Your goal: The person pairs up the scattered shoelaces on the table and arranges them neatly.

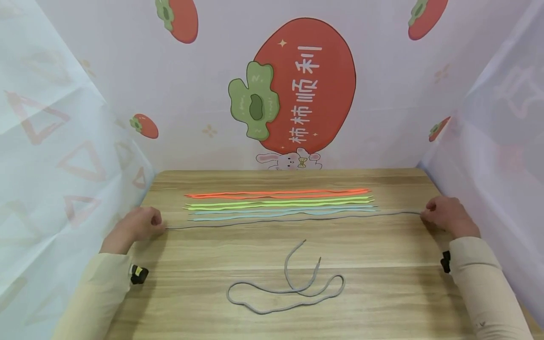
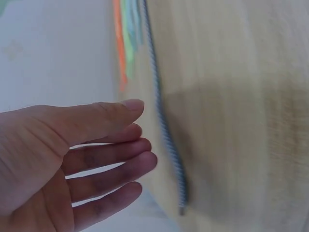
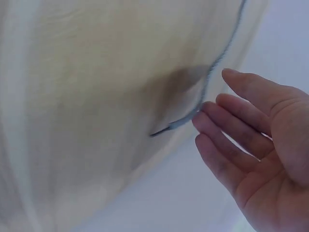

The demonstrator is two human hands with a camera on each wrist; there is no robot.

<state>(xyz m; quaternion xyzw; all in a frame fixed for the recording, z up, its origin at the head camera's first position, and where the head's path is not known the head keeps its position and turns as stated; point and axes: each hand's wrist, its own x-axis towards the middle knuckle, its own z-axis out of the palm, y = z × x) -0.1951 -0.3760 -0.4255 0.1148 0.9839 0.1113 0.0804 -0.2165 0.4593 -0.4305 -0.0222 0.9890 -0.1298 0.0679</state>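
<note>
A long grey shoelace (image 1: 272, 221) lies stretched nearly straight across the wooden table, one end by each hand. My left hand (image 1: 144, 223) is at its left end; in the left wrist view, the thumb and fingers (image 2: 116, 159) are loosely extended beside the lace (image 2: 161, 111), gripping nothing. At the other end is my right hand (image 1: 446, 215). Its relaxed fingers (image 3: 236, 121) come up to the lace (image 3: 207, 84) in the right wrist view; whether a fingertip touches it I cannot tell. The dark tip there bends away from the hand.
Behind the stretched lace lie orange laces (image 1: 276, 193), yellow-green laces (image 1: 280, 203) and light blue laces (image 1: 284, 212) in parallel rows. Another grey shoelace (image 1: 272, 311) lies loosely looped nearer the front. A printed backdrop (image 1: 191, 85) rises behind the table (image 1: 191, 293), with white sheets at both sides.
</note>
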